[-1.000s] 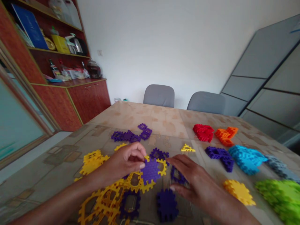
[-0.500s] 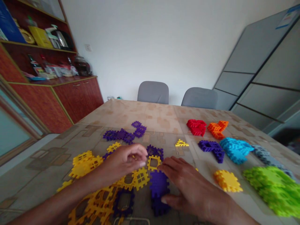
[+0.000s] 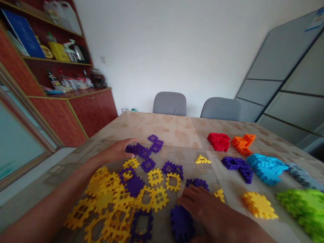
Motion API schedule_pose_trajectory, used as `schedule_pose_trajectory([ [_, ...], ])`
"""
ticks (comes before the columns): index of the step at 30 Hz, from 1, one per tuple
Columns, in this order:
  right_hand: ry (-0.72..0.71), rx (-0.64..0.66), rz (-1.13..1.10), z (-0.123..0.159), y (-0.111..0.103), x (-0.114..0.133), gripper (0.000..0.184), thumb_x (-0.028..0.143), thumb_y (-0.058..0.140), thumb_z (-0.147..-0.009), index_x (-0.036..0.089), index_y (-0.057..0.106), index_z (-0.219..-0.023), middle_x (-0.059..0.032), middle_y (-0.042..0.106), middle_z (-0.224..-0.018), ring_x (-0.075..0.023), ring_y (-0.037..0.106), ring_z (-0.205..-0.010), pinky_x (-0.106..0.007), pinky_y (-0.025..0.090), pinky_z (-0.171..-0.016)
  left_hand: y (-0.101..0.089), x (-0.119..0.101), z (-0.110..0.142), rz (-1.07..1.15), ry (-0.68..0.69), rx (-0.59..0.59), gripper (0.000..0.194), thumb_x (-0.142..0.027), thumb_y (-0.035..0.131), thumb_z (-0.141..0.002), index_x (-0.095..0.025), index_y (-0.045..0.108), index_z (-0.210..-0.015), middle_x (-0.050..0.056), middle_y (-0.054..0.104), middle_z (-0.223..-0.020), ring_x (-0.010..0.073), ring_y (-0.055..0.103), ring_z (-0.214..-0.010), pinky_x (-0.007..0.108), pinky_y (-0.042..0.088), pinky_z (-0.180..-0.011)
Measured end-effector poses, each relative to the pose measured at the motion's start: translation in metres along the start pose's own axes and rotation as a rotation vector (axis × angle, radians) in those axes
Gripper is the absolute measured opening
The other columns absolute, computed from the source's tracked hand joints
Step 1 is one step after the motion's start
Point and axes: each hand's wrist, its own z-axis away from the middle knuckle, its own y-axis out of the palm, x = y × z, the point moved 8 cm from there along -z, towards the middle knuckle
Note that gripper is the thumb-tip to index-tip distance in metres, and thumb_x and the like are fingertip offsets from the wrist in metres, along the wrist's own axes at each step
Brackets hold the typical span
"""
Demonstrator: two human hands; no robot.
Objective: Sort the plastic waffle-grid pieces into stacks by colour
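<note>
My left hand (image 3: 118,151) reaches to the far left group of purple interlocking panels (image 3: 144,152), thumb and fingers apart around the nearest end. Whether it grips a panel cannot be made out. My right hand (image 3: 202,204) lies beside a purple square panel stack (image 3: 181,222), its fingertips at the top edge and the thumb mostly hidden. Just beyond those fingers is another purple panel (image 3: 197,184). Between the hands lie yellow panels (image 3: 155,177) with window cut-outs, a yellow open frame (image 3: 173,181) and a plain purple panel (image 3: 134,185).
On the right are piles of red (image 3: 219,141), orange (image 3: 243,144), purple (image 3: 238,167), blue (image 3: 267,167), grey (image 3: 303,175), yellow (image 3: 259,205) and green (image 3: 303,206) panels. A small yellow triangle (image 3: 203,159) lies mid-table. Two grey chairs (image 3: 169,103) stand behind the table (image 3: 162,125).
My left hand has moved away from the middle, left and forward to the far purple panels. My right hand stays by the purple stack. The view has shifted slightly left.
</note>
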Motion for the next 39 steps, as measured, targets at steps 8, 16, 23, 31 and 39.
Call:
schedule_pose_trajectory([
  [8, 0.031, 0.016, 0.07, -0.002, 0.005, 0.0, 0.066, 0.023, 0.076, -0.07, 0.02, 0.06, -0.134, -0.0144, 0.063, -0.134, -0.034, 0.057, -0.12, -0.043, 0.042, -0.105, 0.011, 0.0, -0.016, -0.025, 0.026, 0.015, 0.053, -0.047, 0.076, -0.064, -0.021, 0.071, -0.11, 0.012, 0.07, -0.123, 0.0388, 0.059, -0.12, 0.048, 0.043, -0.105],
  [16, 0.075, 0.017, -0.017, 0.011, -0.007, -0.017, 0.078, 0.034, 0.074, -0.078, 0.024, 0.044, -0.149, -0.014, 0.049, -0.149, -0.0351, 0.046, -0.135, -0.048, 0.038, -0.111, -0.016, -0.016, -0.004, 0.182, -0.006, -0.087, 0.079, -0.051, 0.067, -0.079, -0.02, 0.038, -0.146, 0.013, 0.064, -0.126, 0.0305, 0.061, -0.116, 0.042, 0.05, -0.097],
  [23, 0.054, -0.183, -0.023, 0.018, -0.031, -0.046, 0.052, 0.034, 0.057, -0.093, 0.017, 0.052, -0.142, -0.0165, 0.054, -0.142, -0.0306, 0.052, -0.13, -0.046, 0.042, -0.108, 0.021, -0.079, 0.012, 0.336, 0.091, -0.031, 0.051, -0.044, 0.055, -0.088, -0.023, 0.053, -0.134, 0.007, 0.068, -0.114, 0.0227, 0.066, -0.102, 0.033, 0.053, -0.087],
  [31, -0.002, -0.287, -0.093, 0.006, -0.044, -0.063, 0.032, 0.027, 0.059, -0.092, 0.017, 0.064, -0.121, -0.0114, 0.07, -0.112, -0.0255, 0.066, -0.1, -0.039, 0.05, -0.089, 0.086, -0.128, 0.012, 0.215, 0.283, 0.123, 0.03, -0.028, 0.059, -0.085, -0.021, 0.067, -0.113, 0.007, 0.071, -0.116, 0.0233, 0.065, -0.105, 0.036, 0.049, -0.094],
  [39, 0.031, -0.167, -0.073, -0.003, -0.028, -0.073, 0.022, 0.009, 0.061, -0.086, 0.019, 0.069, -0.105, -0.0045, 0.07, -0.096, -0.0188, 0.064, -0.089, -0.028, 0.048, -0.079, 0.128, -0.185, 0.024, 0.083, 0.581, 0.414, 0.025, -0.014, 0.066, -0.084, -0.027, 0.074, -0.103, 0.003, 0.073, -0.112, 0.0201, 0.065, -0.108, 0.028, 0.044, -0.1],
])
